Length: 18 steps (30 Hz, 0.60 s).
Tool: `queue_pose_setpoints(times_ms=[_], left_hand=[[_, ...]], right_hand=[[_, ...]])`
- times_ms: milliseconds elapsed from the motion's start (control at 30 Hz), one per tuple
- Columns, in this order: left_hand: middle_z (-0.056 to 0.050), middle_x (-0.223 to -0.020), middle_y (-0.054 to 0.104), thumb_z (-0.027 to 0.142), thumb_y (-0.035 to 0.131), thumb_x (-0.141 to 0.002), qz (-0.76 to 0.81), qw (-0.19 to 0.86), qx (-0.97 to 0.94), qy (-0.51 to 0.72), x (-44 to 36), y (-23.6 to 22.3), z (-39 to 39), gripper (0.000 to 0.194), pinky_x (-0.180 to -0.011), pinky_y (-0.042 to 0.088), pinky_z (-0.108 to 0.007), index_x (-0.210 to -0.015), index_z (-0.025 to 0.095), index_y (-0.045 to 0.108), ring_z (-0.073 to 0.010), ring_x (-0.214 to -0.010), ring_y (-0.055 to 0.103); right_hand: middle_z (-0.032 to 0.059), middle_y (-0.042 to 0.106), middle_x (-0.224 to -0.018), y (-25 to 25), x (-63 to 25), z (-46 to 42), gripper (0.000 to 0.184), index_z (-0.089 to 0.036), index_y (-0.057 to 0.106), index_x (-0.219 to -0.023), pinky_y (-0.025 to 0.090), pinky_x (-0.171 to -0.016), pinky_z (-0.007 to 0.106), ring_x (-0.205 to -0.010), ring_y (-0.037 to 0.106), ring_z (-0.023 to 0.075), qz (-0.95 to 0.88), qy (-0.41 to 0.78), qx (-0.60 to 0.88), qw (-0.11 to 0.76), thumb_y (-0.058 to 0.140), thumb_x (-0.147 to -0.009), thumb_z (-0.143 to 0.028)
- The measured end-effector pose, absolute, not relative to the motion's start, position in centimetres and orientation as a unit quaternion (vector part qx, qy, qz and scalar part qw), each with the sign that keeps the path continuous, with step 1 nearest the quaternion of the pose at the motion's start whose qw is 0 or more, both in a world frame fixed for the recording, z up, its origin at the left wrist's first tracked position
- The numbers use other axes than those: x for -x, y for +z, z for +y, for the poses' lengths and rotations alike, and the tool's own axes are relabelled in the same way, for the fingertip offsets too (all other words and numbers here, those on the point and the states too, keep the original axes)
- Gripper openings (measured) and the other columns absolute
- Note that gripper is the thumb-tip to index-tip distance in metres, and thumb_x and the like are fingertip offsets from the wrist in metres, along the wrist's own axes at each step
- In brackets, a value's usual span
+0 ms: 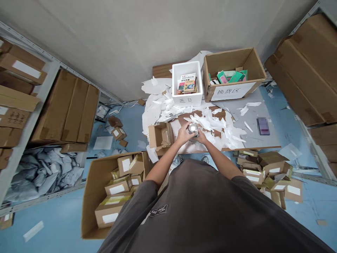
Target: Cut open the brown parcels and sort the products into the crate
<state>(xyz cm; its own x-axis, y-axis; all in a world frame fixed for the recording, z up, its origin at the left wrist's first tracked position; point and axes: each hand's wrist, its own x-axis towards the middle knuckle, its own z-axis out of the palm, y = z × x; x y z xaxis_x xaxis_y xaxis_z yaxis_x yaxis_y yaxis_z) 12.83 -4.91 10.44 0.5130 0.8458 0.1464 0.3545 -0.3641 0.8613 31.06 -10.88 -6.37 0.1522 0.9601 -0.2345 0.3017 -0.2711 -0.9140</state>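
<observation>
Head camera view, looking down past a dark grey T-shirt [200, 207] at a table with grey and wood-brown surfaces [252, 140]; a shiny silver, round-topped object [193, 128] is near the table's front edge, between two bare hands. The left hand [183, 133] curves its fingers partly open around the object's left side; the right hand [201, 137] closes in from the right, fingers bent against it; its lower part is hidden, so whether it rests on the table or is lifted cannot be told.

Torn white paper [214, 121] lies around and beyond the hands; an open brown cardboard box [155, 137] stands just to the left; farther back are a white foam box [186, 102] of books and a larger brown carton [207, 92] with a handwritten white label.

For good handling, a smooth rounded surface likely calls for even pressure from both sides; keeping it upright, clear of loose scraps and away from the edge would lessen slipping.
</observation>
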Motion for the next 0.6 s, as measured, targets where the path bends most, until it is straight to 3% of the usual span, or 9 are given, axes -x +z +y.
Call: queue_pose_setpoints(times_ms=[167,300,500,600], left_hand=[[-0.012,-0.140,0.068,0.019,0.082,-0.077,0.397,0.424,-0.756,0.302,-11.7,9.4,-4.8,0.066,-0.105,0.060,-0.040,-0.140,0.021,0.065,-0.0266,-0.123,0.069],[-0.014,-0.141,0.064,0.018,0.083,-0.074,0.392,0.424,-0.770,0.272,-11.9,8.0,-4.6,0.065,-0.102,0.061,-0.038,-0.137,0.021,0.067,-0.0283,-0.127,0.066],[-0.014,-0.142,0.067,0.018,0.084,-0.072,0.451,0.369,-0.796,0.164,-13.6,4.6,-5.5,0.096,-0.116,0.052,-0.047,-0.161,0.020,0.049,-0.0337,-0.132,0.063],[-0.017,-0.147,0.065,0.021,0.084,-0.075,0.476,0.361,-0.794,0.111,-13.7,2.8,-6.1,0.095,-0.121,0.047,-0.050,-0.163,0.018,0.047,-0.0366,-0.142,0.057]], right_hand=[[0.0129,0.074,-0.133,-5.9,-31.0,-10.9,0.091,-0.023,0.058,-0.135,0.057,-0.103,0.053,-0.120,0.070,0.0408,-0.479,0.449,0.658,0.370,0.095,-0.056,-0.051],[0.0097,0.075,-0.129,-5.7,-30.8,-11.1,0.080,-0.025,0.060,-0.130,0.058,-0.101,0.053,-0.116,0.071,0.0386,-0.498,0.445,0.646,0.370,0.091,-0.060,-0.050],[0.0132,0.073,-0.127,-5.9,-30.2,-11.3,0.069,-0.022,0.060,-0.129,0.058,-0.102,0.054,-0.113,0.071,0.0370,-0.516,0.429,0.640,0.374,0.080,-0.066,-0.041],[0.0153,0.072,-0.130,-6.0,-30.1,-11.5,0.068,-0.021,0.060,-0.131,0.056,-0.105,0.054,-0.116,0.069,0.0376,-0.520,0.423,0.640,0.375,0.078,-0.067,-0.037]])
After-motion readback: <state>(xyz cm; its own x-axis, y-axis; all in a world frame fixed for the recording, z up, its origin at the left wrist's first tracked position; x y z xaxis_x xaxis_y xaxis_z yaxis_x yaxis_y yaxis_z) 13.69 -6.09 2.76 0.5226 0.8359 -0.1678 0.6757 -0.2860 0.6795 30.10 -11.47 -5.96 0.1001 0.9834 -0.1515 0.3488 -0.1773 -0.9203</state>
